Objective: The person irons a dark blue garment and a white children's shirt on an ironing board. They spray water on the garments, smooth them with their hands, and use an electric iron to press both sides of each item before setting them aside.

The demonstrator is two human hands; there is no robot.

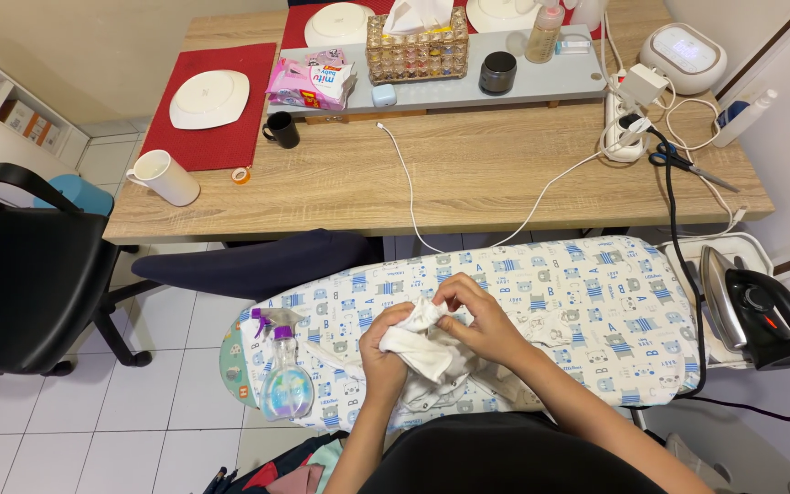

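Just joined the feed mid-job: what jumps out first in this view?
Both hands, left hand and right hand, grip a small white garment over the patterned ironing board at bottom centre. A black iron rests upright at the board's right end, and a spray bottle stands at its left end.

- both forearms bare, no sleeves showing
- left hand and right hand: no rings, watch or gloves
- dark, black-looking top at the bottom edge
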